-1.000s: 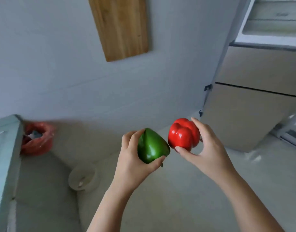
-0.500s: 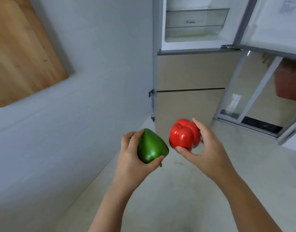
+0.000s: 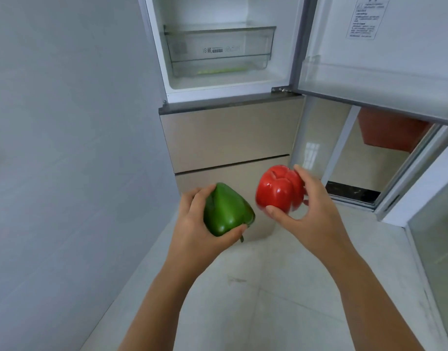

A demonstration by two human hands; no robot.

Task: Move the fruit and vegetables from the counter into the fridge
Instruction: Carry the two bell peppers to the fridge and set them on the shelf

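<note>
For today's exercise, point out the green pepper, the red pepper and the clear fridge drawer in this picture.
green pepper (image 3: 225, 211): head view, on its glossy side facing the camera.
red pepper (image 3: 278, 191): head view, on its front lobe.
clear fridge drawer (image 3: 218, 50): head view, on its front wall by the label.

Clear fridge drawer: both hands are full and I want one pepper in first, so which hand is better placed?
Probably the right hand: its glossy red bell pepper sits higher and nearer the clear plastic fridge drawer than the left hand with its green bell pepper.
</note>
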